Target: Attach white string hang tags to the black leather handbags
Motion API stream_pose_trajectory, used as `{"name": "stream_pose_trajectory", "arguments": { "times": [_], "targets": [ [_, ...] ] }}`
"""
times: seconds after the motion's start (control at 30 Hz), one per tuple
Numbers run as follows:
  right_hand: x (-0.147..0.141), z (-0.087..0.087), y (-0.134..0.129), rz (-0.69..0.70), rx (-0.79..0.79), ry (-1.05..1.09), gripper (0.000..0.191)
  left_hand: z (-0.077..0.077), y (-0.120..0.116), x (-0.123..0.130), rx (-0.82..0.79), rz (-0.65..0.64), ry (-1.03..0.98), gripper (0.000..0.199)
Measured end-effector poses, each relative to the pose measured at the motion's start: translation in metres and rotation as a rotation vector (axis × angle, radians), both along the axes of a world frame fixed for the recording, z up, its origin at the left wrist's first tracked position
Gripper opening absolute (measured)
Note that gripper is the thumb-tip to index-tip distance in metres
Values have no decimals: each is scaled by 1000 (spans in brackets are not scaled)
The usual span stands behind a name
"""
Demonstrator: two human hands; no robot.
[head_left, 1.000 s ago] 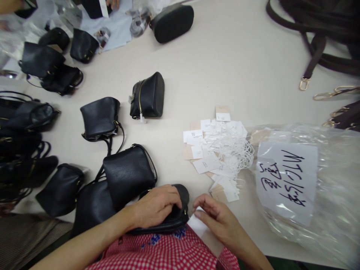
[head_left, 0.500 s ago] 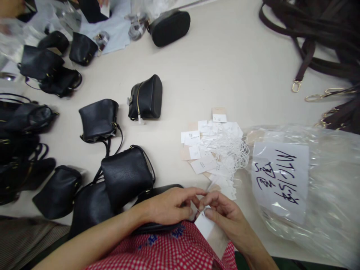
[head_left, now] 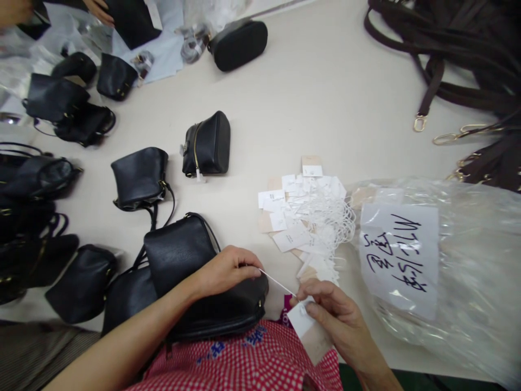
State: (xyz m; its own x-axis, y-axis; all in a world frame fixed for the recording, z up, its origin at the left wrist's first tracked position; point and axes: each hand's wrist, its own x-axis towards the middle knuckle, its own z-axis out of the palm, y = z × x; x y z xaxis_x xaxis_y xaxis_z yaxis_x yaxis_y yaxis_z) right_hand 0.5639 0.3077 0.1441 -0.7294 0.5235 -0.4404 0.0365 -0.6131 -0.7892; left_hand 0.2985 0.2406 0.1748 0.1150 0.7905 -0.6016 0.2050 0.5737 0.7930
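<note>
My right hand point(head_left: 331, 315) pinches a white and beige hang tag point(head_left: 310, 336) at its upper end. A thin white string point(head_left: 278, 283) runs taut from the tag to my left hand point(head_left: 230, 271), whose fingertips are closed on the string's far end. Under my left hand lies a black handbag point(head_left: 228, 307) at the table's near edge, partly hidden by my forearm. Another black bag point(head_left: 179, 247) rests against it. Just beyond my hands is a heap of hang tags point(head_left: 293, 238) with tangled white strings point(head_left: 331, 214).
A clear plastic bag point(head_left: 468, 293) with a handwritten paper point(head_left: 401, 260) lies at the right. Dark straps point(head_left: 456, 87) with gold clasps pile up behind it. Several black bags point(head_left: 140, 174) cover the left side. At the far left, another person's hand point(head_left: 101, 11) touches a black item.
My left hand has moved left and up, away from my right hand, stretching the tag's string between them. The other person's hand and black item have shifted into fuller view.
</note>
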Motion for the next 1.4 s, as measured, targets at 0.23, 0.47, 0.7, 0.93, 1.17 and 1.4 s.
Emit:
{"name": "stream_pose_trajectory", "arguments": {
  "times": [0.23,0.47,0.7,0.93,1.17,1.4],
  "targets": [
    [-2,3,-2,37,36,34,16,7,-8,-11,-46,89,122,22],
    [-7,0,3,222,393,-191,13,19,-7,-3,-54,42,186,19],
    [-12,3,-4,328,861,-226,17,31,-12,10,288,-195,296,20],
    [-25,22,-12,114,362,-159,17,24,-29,36,540,-120,293,33],
    [-50,13,-32,-173,-191,-179,27,31,-34,44,463,-79,335,63],
    [-64,17,-29,-103,-243,-242,41,35,-33,45,470,-210,299,73]
  ]
}}
